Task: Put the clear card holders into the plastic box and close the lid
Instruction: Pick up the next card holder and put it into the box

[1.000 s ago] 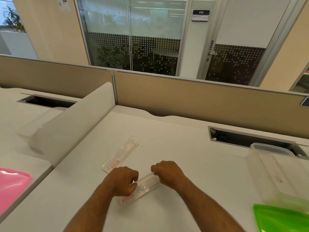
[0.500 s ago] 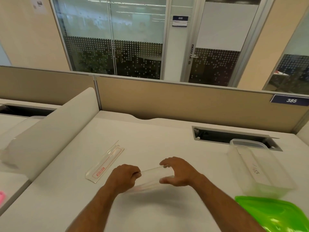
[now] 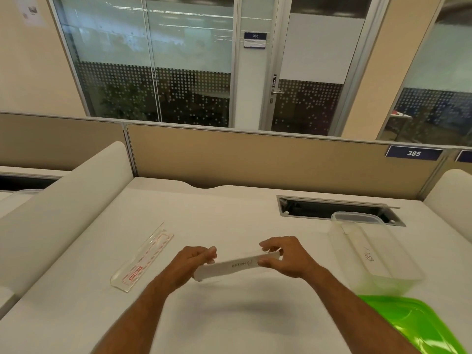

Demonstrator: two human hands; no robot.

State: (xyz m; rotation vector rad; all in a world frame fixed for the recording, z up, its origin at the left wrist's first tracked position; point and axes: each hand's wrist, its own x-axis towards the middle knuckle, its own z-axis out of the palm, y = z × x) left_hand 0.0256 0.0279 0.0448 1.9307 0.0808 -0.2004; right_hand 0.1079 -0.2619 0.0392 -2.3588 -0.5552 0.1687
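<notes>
A clear card holder (image 3: 236, 266) with a white handwritten insert is held lifted above the white desk, one end in my left hand (image 3: 190, 264), the other in my right hand (image 3: 286, 256). A second clear card holder (image 3: 143, 256) with a red-printed label lies flat on the desk to the left of my hands. The clear plastic box (image 3: 383, 272) stands open at the right, with another card holder lying inside it. Its green lid (image 3: 419, 325) lies on the desk in front of the box, at the lower right.
A cable slot (image 3: 339, 209) is cut into the desk behind the box. White curved dividers stand at the left (image 3: 63, 203) and far right (image 3: 449, 192). A beige partition (image 3: 255, 159) closes the back of the desk.
Both hands have lifted the card holder off the desk and carried it a little to the right. My view has turned right, bringing the box and green lid further into frame.
</notes>
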